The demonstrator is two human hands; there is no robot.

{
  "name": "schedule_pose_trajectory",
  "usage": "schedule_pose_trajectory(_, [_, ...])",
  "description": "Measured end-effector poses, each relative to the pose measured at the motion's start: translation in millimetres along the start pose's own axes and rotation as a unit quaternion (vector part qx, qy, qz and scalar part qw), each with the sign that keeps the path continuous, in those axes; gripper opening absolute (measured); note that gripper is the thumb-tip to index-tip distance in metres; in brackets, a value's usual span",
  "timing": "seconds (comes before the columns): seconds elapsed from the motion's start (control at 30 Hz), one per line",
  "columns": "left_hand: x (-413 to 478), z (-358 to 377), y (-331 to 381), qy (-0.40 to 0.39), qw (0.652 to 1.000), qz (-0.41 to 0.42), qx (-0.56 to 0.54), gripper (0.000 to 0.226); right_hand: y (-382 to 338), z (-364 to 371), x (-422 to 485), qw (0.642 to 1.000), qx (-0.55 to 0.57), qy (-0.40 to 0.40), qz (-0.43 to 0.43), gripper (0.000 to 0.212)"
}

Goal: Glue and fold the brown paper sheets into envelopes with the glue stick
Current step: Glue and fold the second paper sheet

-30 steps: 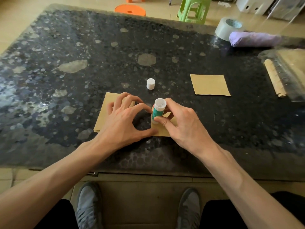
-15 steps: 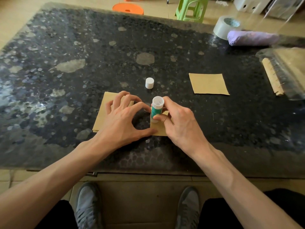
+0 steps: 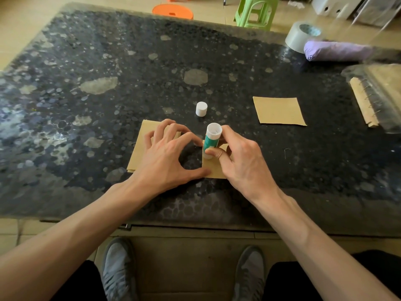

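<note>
Sheet (image 3: 138, 153): flat on the tabletop (image 3: 108, 61), under the left grip's fingers and showing out to its left.
Left grip (image 3: 167, 157): wide, fingers spread and pressing the sheet, thumb stretched toward the right grip.
Cap (image 3: 201, 109): upright, just beyond both grips, touching neither.
Glue (image 3: 211, 140): nearly upright, lower end on brown paper between the grips.
Right grip (image 3: 240, 164): holding the glue, pinched between thumb and fingers.
Spare sheet (image 3: 278, 110): flat, beyond and right of the right grip.
Tape (image 3: 300, 39): far beyond the right grip, at the tabletop's edge.

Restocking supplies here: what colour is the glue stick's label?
The glue stick has a green label on a white tube; head view.
</note>
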State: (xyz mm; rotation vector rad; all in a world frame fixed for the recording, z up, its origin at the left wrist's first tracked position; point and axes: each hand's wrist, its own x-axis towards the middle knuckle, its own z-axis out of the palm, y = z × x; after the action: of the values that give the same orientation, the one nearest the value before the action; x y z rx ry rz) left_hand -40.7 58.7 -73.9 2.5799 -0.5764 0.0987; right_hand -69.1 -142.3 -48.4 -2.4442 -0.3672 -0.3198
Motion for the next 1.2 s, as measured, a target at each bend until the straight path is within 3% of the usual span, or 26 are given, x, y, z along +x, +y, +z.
schedule_pose_trajectory(0.77, [1.8,-0.1,0.1,-0.005,1.0,-0.002,-0.011,0.064,0.2,3.6,7.7,1.0,-0.015,0.018,0.017,0.028])
schedule_pose_trajectory(1.2, [2.0,0.0,0.9,-0.008,1.0,-0.011,-0.009,0.075,-0.4,5.0,12.6,0.999,-0.021,0.018,0.021,0.027])
